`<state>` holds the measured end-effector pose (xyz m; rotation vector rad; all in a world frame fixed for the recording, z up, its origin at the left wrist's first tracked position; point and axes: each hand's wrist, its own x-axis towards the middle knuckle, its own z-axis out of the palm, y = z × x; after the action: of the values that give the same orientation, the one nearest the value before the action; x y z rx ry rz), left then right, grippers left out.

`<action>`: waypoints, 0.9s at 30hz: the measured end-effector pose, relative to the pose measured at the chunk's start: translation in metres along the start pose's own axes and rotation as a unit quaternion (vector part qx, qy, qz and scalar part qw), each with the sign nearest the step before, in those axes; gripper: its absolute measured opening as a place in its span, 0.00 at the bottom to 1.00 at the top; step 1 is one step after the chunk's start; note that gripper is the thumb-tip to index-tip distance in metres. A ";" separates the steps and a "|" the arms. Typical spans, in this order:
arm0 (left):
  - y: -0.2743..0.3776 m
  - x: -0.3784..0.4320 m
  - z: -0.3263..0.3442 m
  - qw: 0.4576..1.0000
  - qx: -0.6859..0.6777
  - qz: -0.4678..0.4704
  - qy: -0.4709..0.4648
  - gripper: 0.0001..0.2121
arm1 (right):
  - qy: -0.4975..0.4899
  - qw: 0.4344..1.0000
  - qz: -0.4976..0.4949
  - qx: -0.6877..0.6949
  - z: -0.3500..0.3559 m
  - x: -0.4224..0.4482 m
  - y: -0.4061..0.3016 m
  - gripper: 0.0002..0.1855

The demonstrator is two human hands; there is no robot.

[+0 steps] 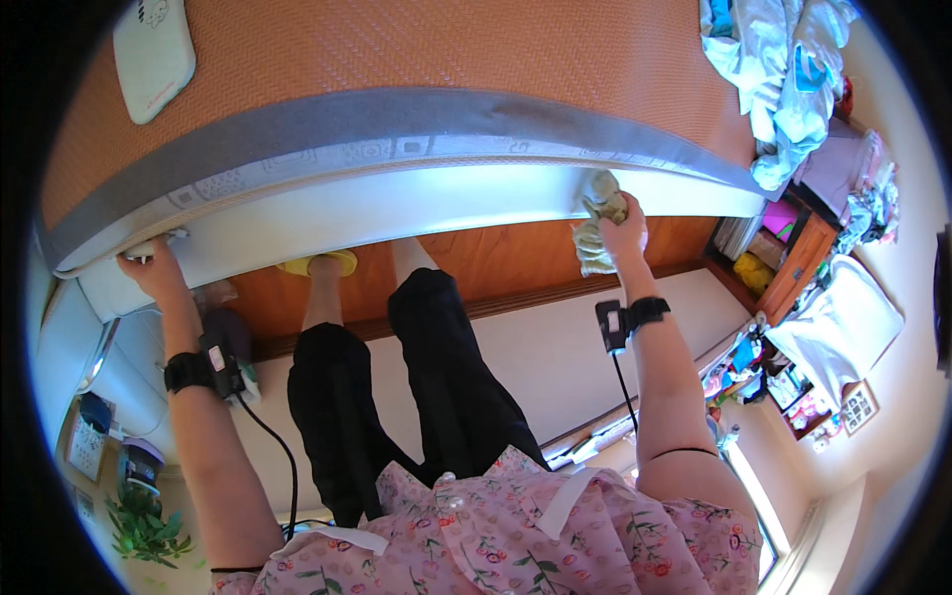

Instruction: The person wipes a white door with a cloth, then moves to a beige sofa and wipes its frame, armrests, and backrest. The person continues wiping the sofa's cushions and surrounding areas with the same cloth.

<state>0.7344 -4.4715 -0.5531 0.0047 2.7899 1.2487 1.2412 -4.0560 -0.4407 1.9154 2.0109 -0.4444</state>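
Observation:
My right hand (626, 229) grips a crumpled yellowish-green cloth (595, 242), its upper end against the white side panel (372, 208) of a bed. The cloth's lower part hangs in front of the wooden floor. Over at the left end of the same panel, my left hand (155, 271) has its fingers curled around a small white object (145, 250). What that object is cannot be made out, as the fingers hide part of it. Above both hands runs the bed's grey fabric border (446, 111), around a brown woven mat (446, 44).
A yellow slipper (342, 262) is on my foot on the wooden floor (491, 256). A white flat item (154, 67) lies on the mat. Light-blue and white bedding (781, 82) is heaped at the right, near an open wooden cabinet door (797, 269). A dark bag-like item (227, 335) stands by my left forearm.

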 end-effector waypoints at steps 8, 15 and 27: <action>0.010 -0.008 -0.016 0.993 -0.054 -0.036 -0.103 0.40 | -0.083 0.810 -0.540 0.214 0.101 -0.134 -0.220 0.28; 0.030 -0.014 -0.039 0.984 0.029 -0.078 -0.157 0.45 | 0.019 0.756 -0.624 0.195 0.176 -0.149 -0.260 0.17; 0.033 -0.030 -0.056 0.983 -0.009 -0.085 -0.165 0.40 | 0.082 0.990 -0.115 -0.014 0.030 -0.047 -0.023 0.18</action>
<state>0.7585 -4.4922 -0.4886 -0.0251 2.4403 1.1181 1.2206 -4.1127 -0.4469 1.7623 2.3434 -0.3206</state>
